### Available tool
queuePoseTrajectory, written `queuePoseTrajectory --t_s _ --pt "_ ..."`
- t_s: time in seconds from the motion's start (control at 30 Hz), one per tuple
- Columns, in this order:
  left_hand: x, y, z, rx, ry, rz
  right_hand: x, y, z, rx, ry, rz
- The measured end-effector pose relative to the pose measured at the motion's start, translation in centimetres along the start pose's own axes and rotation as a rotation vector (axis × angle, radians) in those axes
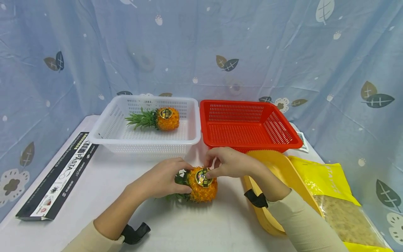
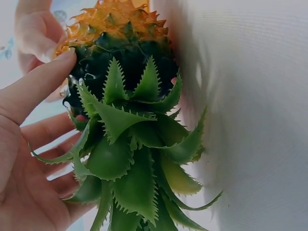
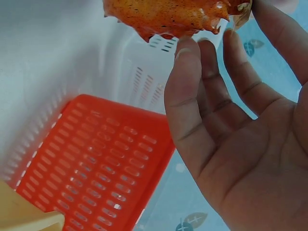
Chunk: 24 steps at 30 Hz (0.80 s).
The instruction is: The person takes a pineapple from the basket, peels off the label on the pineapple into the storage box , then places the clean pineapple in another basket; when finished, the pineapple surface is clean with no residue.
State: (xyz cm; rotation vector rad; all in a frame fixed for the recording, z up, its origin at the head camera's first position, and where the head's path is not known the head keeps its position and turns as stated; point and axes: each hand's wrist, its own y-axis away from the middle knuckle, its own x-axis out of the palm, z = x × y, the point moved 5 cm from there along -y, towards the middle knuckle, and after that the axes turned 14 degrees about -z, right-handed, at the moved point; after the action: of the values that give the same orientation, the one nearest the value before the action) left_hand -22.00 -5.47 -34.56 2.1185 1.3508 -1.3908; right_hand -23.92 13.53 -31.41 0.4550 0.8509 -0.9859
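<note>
We have the front pineapple on the near side of the white basket, tipped on its side, crown to the left. We can't tell whether it touches the counter.

Our left hand has its fingers gripping the crown end, thumb on the dark green shoulder. Our right hand has its fingers pinched on the fruit's orange part — thumb at the edge of the label.

Relative to the white basket: we see a second pineapple lying inside, the red basket just to its right, the yellow tub nearer us and right, the pasta bag farther right — black pasta box nearer us and left, blue curtain behind.
</note>
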Motion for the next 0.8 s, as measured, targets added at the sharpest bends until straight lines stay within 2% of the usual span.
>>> queuePoseTrajectory --t_s 0.53,0.8 --pt "0.13 0.05 0.07 0.005 0.002 0.000 -0.06 -0.20 0.62 -0.007 -0.020 -0.031" --pt "0.10 0.07 0.11 -0.003 0.010 0.004 -0.36 -0.25 0.20 0.005 -0.121 0.007"
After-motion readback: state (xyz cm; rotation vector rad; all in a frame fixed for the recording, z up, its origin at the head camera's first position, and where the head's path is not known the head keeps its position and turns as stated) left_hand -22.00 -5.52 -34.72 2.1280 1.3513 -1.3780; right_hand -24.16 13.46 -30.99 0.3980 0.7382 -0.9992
